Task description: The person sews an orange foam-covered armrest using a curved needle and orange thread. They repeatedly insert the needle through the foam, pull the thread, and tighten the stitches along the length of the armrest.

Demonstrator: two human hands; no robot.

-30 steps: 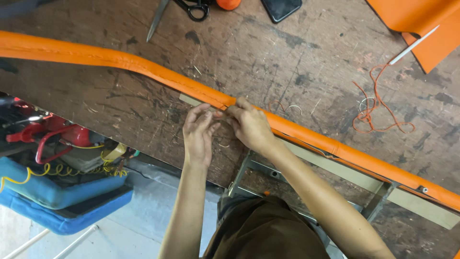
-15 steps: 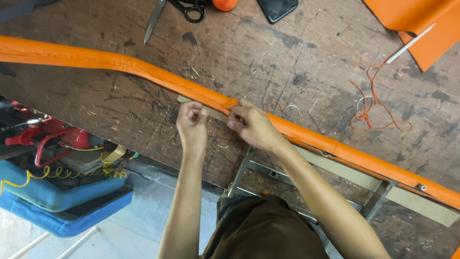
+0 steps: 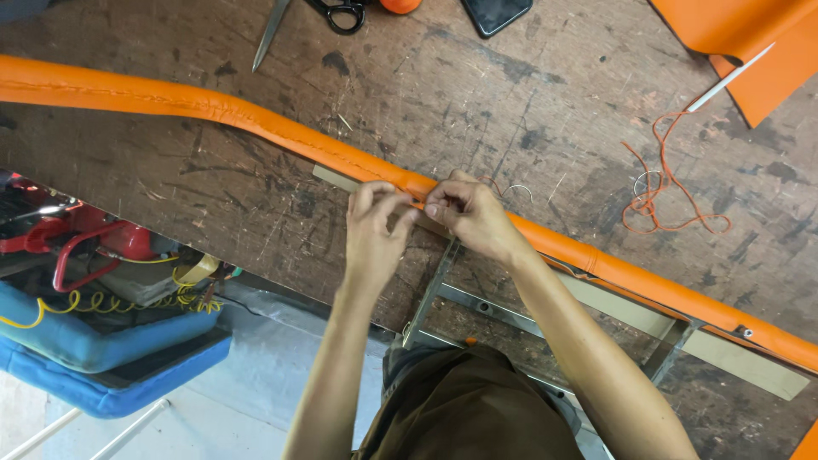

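Left hand, right hand: fingertips pinched together on the near edge of the orange strip, which lies diagonally across the worn table. Beyond strip: loose orange thread, scissors.

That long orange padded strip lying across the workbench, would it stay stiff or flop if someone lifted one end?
The orange padded strip would probably bend somewhat, since it already curves along the workbench. Near the right hand and left hand, a flat pale backing piece shows beneath it, so that stretch likely stays stiffer. Its smooth covering may feel slightly slick.
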